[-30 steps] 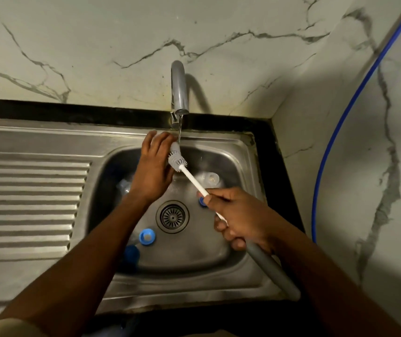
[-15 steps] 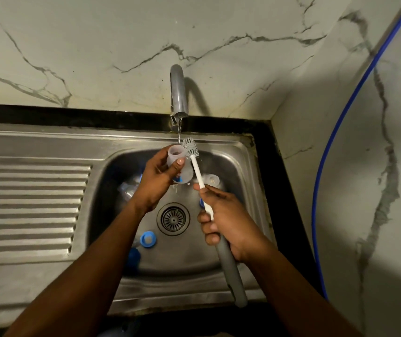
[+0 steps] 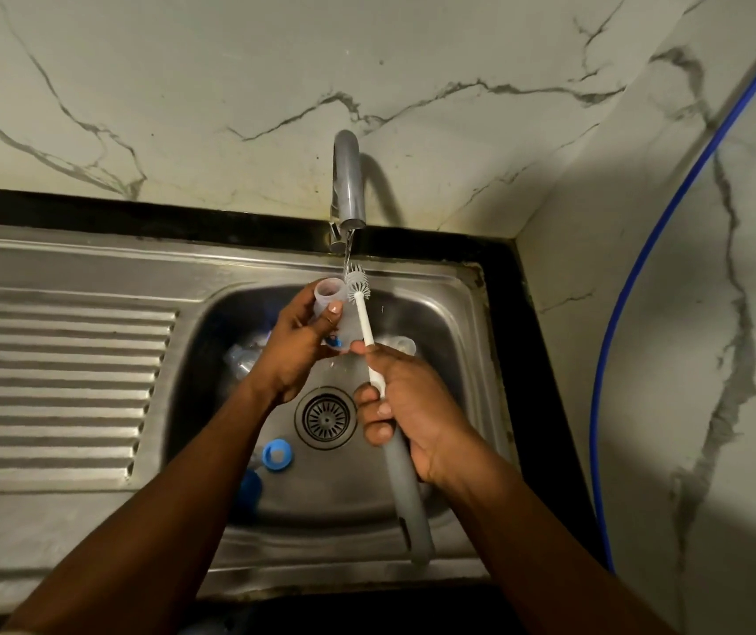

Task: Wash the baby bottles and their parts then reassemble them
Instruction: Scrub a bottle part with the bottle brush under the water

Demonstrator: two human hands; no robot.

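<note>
Bottle [image 3: 328, 294] gripped in left hand [image 3: 296, 355]; brush [image 3: 357, 286], clenched by right hand [image 3: 412, 414], now withdrawn beside its mouth under tap [image 3: 347, 176], probably rinsing next.

A stainless-steel sink unit [image 3: 92, 263] sits in a black stone counter [image 3: 545, 359]. Its ribbed draining board [image 3: 55, 382] lies to the left and its deep rounded basin [image 3: 454, 341] to the right. A round slotted metal drain strainer [image 3: 325, 418] is set in the basin floor. Near the strainer on its left lies a light blue plastic ring [image 3: 275, 453], with a darker blue round cap [image 3: 248, 488] just beside it toward the front wall. Clear plastic bottle parts [image 3: 241, 359] lie at the back left, and another clear rounded piece [image 3: 405, 346] at the back right.
</note>
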